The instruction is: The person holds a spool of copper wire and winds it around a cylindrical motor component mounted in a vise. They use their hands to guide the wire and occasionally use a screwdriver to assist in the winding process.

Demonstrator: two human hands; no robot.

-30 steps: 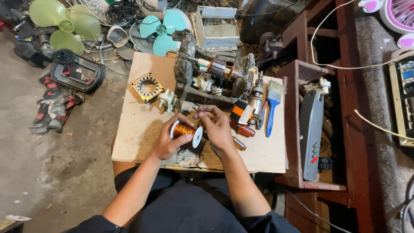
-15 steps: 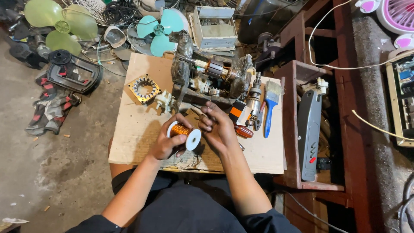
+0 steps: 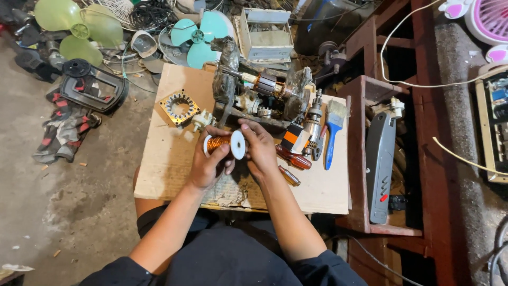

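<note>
Left hand (image 3: 207, 164) grips a copper wire spool (image 3: 224, 143) over the board (image 3: 164, 175); right hand (image 3: 260, 150) pinches its end; the motor core (image 3: 265, 85) beyond sits untouched.

Bare cardboard (image 3: 164, 169) left of centre: free room. Winding machine (image 3: 259, 98) upper centre, brush (image 3: 332, 132) and screwdrivers (image 3: 291, 159) right: obstacles.

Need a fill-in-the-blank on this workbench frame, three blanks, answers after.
1. The left hand holds a spool wound with ____-coloured wire.
2. The paintbrush right of the hands has a ____ handle.
3. The work surface is a sheet of ____, with a square stator near its far left corner.
Missing words: copper; blue; cardboard
</note>
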